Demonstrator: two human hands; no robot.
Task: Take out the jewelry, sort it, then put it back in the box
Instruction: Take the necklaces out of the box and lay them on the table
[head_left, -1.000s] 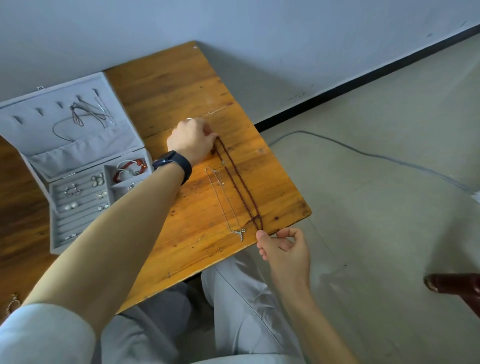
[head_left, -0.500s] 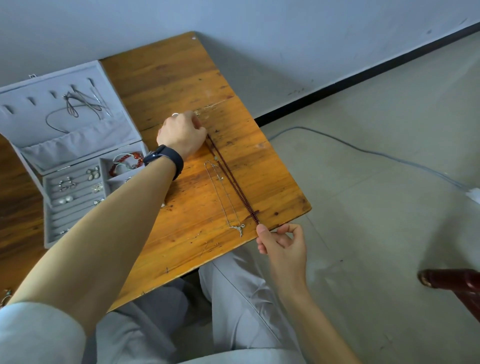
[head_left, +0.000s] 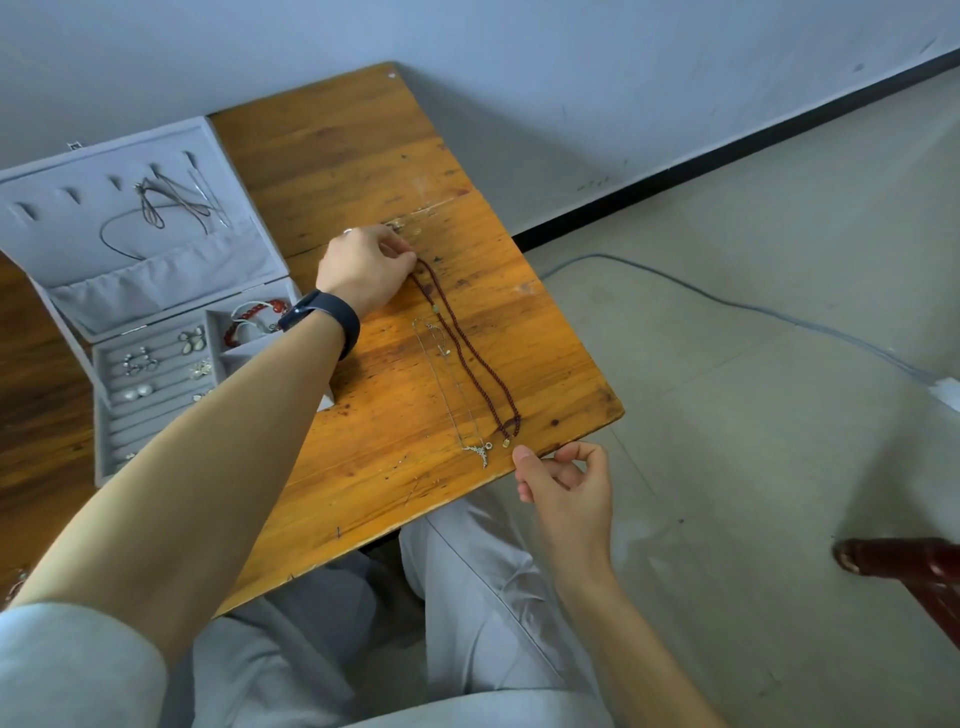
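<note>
A dark red bead necklace (head_left: 467, 353) lies stretched along the wooden table (head_left: 363, 171), its near loop close to the front edge. My left hand (head_left: 363, 270) pinches its far end. Near the table edge my right hand (head_left: 569, 483) hovers with loosely curled fingers, just short of the necklace's near end and holding nothing. A thin silver chain (head_left: 441, 384) with a pendant (head_left: 480, 452) lies to the left of the beads. The grey jewelry box (head_left: 104, 467) stands open at the left, with earrings, a red bracelet (head_left: 254, 314) and chains hung in its lid (head_left: 130, 218).
The table's right corner (head_left: 615, 410) juts over the floor. A grey cable (head_left: 753, 309) runs across the floor by the wall. A dark red piece of furniture (head_left: 904, 571) pokes in at the right. My knees are below the table's front edge.
My right hand has let go of the bead necklace's near end and drawn back slightly. The necklace, taut half a second ago, now lies slack on the table.
</note>
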